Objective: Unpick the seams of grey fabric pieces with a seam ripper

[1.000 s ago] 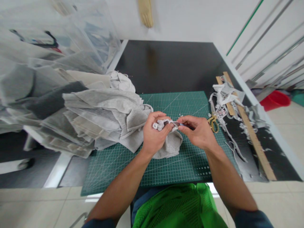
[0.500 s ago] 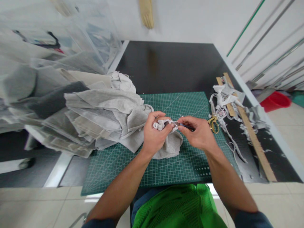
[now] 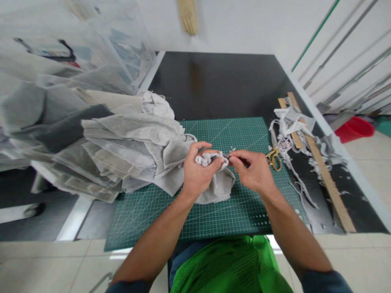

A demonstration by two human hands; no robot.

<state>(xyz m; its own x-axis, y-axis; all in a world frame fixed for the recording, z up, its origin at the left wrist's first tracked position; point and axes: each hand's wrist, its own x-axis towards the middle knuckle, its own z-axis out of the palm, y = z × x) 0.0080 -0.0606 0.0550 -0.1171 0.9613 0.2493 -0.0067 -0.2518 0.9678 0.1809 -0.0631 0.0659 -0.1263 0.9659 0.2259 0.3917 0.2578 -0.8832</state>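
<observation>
Over the green cutting mat, my left hand (image 3: 198, 169) is closed on a bunched edge of light grey fabric (image 3: 218, 189). The gathered edge curls up between its thumb and fingers, and the rest of the piece hangs down onto the mat (image 3: 232, 221). Pinched in my right hand (image 3: 252, 169) is a slim metal-tipped tool (image 3: 226, 156), seen earlier with a dark handle. Its tip touches the fabric edge by my left thumb; most of it is hidden by my fingers, so its exact kind is unclear.
A large heap of grey cloth pieces (image 3: 131, 134) spreads to the left. Gold-handled scissors (image 3: 275, 158) lie at the mat's right edge, beside fabric scraps (image 3: 290, 124) and a long wooden ruler (image 3: 330, 185). A red bucket (image 3: 354, 129) stands beyond the table's right side.
The tool's tip has drawn slightly back from my left thumb, and its dark handle has gone out of sight behind my right hand. Both hands stay at the same fabric edge.
</observation>
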